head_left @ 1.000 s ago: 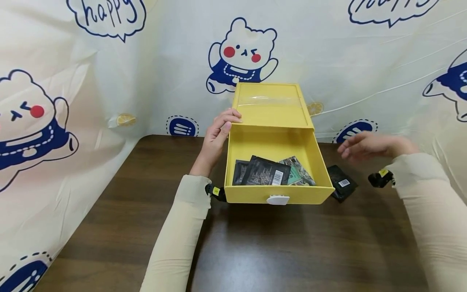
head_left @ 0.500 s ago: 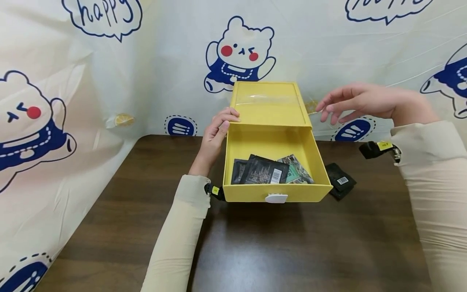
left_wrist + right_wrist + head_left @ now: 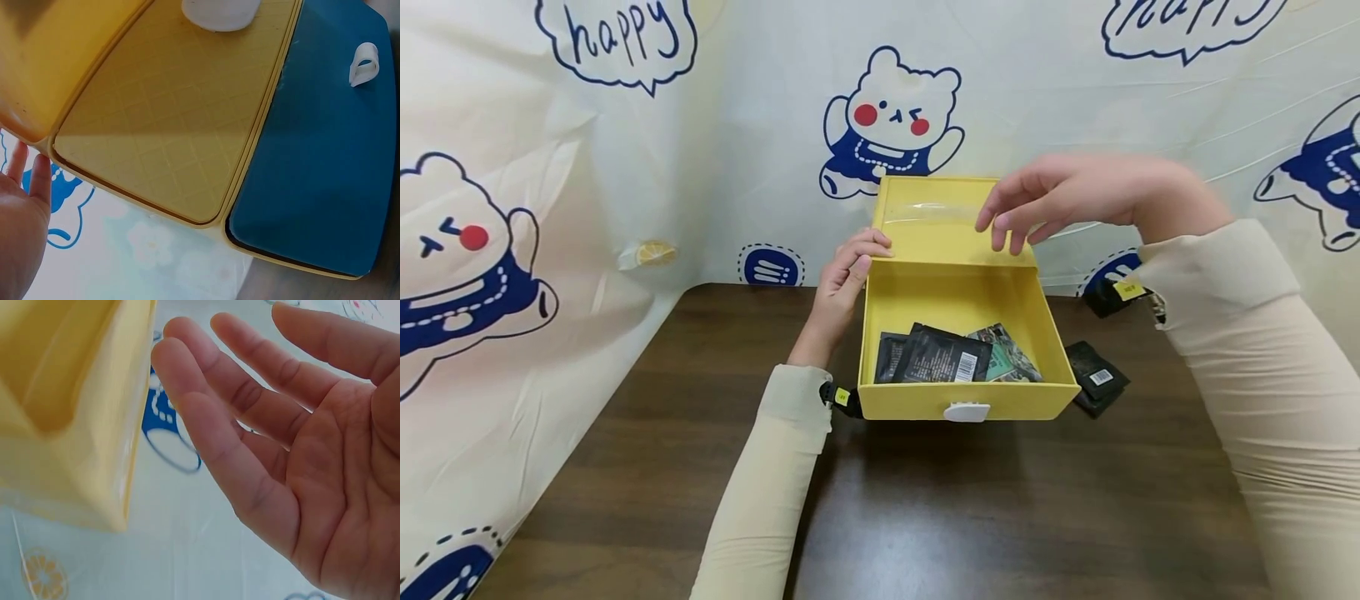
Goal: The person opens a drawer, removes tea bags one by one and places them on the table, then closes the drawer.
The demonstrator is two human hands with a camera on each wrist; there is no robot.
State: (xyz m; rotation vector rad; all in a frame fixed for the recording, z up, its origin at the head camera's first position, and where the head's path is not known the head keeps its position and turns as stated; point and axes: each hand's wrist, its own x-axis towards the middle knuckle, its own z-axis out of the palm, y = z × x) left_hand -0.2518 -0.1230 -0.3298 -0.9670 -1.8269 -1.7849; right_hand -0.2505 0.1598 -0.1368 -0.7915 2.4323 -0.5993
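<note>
Printed cloth [image 3: 752, 158] reading "happy" backs the brown surface [image 3: 647, 500]. Yellow drawer unit [image 3: 917, 237]: open drawer [image 3: 902, 406] extends toward me, below and left of my right grip [image 3: 1086, 198], which hangs empty, fingers loose, apart from the unit. My left grip [image 3: 845, 279] holds the unit's left top edge. Black packet [image 3: 934, 357] in drawer: barcode; fine print illegible.

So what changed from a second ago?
The right grip went up and left, from near the packets on the table, and now overlaps the yellow box's top in head view, holding nothing. The left grip stays on the box; the drawer and packets look unmoved.
</note>
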